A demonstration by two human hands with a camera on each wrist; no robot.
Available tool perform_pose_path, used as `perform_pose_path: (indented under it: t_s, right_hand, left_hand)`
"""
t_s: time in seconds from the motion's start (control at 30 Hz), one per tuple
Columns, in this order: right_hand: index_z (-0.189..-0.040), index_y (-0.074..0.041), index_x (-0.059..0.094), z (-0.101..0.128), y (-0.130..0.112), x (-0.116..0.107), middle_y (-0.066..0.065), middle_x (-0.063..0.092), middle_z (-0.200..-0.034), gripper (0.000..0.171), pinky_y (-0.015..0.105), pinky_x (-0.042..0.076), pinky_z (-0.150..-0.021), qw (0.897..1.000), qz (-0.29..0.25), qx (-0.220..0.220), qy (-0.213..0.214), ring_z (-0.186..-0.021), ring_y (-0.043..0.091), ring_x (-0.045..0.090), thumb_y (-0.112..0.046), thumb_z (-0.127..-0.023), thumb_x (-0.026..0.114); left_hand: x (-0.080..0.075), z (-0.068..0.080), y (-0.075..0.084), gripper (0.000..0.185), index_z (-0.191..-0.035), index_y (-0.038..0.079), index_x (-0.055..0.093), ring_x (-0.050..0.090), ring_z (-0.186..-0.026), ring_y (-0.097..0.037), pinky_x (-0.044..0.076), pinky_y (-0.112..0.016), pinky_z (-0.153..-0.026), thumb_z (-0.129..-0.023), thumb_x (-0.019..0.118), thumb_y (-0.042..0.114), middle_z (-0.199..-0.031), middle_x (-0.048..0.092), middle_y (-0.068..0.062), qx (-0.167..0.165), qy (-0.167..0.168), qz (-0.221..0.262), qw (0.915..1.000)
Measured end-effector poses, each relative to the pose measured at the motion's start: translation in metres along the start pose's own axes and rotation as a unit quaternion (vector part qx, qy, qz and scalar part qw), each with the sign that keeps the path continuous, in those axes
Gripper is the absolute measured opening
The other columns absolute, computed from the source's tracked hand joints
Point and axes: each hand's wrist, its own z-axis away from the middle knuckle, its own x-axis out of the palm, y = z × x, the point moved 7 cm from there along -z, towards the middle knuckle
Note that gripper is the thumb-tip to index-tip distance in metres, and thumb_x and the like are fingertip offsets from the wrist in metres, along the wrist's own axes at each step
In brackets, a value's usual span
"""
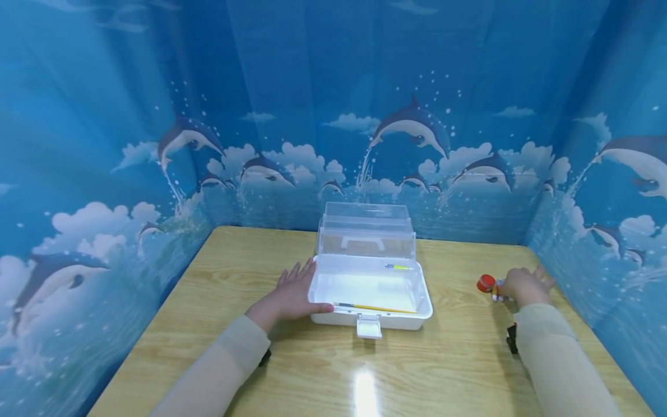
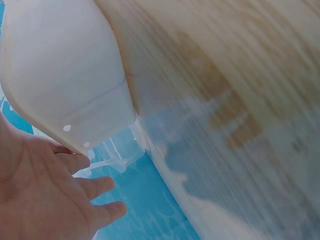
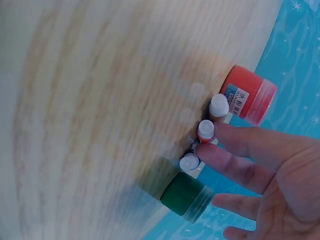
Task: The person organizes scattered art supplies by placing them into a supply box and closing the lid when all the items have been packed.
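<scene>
A white plastic box stands open mid-table, its clear lid tipped back. Inside lie a yellow-handled brush along the front wall and a smaller brush at the back. My left hand rests against the box's left side with straight fingers, the thumb on the front rim; the left wrist view shows that hand beside the box wall. My right hand lies over small paint tubes, its fingertips touching them, between a red jar and a green jar.
The wooden table is fenced on three sides by a blue dolphin-print curtain. The box's latch sticks out toward me. The red jar sits just left of my right hand, near the table's right edge.
</scene>
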Motion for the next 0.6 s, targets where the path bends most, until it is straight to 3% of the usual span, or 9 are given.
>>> perform_pose_path:
  t_s: [0.1, 0.27, 0.43, 0.6]
  right_hand:
    - [-0.086, 0.002, 0.068, 0.0002, 0.0012, 0.0001, 0.048, 0.04, -0.123, 0.022, 0.083, 0.001, -0.1, 1.0, 0.0, -0.001, -0.003, -0.13, 0.072, -0.01, -0.019, -0.081, 0.072]
    - [-0.087, 0.002, 0.068, -0.001, 0.0035, 0.0017, 0.049, 0.038, -0.125, 0.024, 0.084, 0.001, -0.1, 1.0, -0.001, 0.006, -0.002, -0.131, 0.071, -0.011, -0.022, -0.084, 0.068]
    - [-0.09, 0.003, 0.071, -0.0017, 0.0041, 0.0026, 0.051, 0.024, -0.137, 0.026, 0.085, -0.007, -0.098, 1.0, 0.003, 0.019, 0.0, -0.132, 0.07, -0.019, -0.022, -0.09, 0.063]
    - [-0.076, -0.006, 0.069, -0.0012, 0.0034, 0.0027, 0.052, 0.012, -0.143, 0.022, 0.085, -0.016, -0.093, 1.0, -0.004, 0.016, -0.007, -0.129, 0.068, -0.028, -0.02, -0.091, 0.061]
  left_hand:
    - [-0.0002, -0.0002, -0.0005, 0.126, -0.161, 0.011, 0.003, -0.002, -0.153, -0.036, -0.004, -0.054, -0.121, -0.076, 0.061, 0.082, -0.167, -0.002, -0.005, -0.001, 0.0, 0.0, 1.0]
    - [0.0001, -0.0005, -0.0007, 0.126, -0.161, 0.012, 0.003, -0.003, -0.153, -0.036, -0.005, -0.054, -0.121, -0.075, 0.062, 0.082, -0.167, -0.002, -0.004, -0.001, -0.002, 0.002, 1.0]
    - [-0.0002, -0.0003, 0.0002, 0.126, -0.161, 0.011, 0.003, -0.002, -0.153, -0.036, -0.004, -0.055, -0.121, -0.076, 0.061, 0.082, -0.167, -0.002, -0.005, 0.0, -0.003, 0.0, 1.0]
    - [-0.0025, 0.0005, 0.0021, 0.125, -0.161, 0.009, 0.004, -0.001, -0.152, -0.037, -0.002, -0.057, -0.12, -0.077, 0.062, 0.08, -0.168, -0.001, -0.008, 0.007, -0.003, -0.001, 1.0]
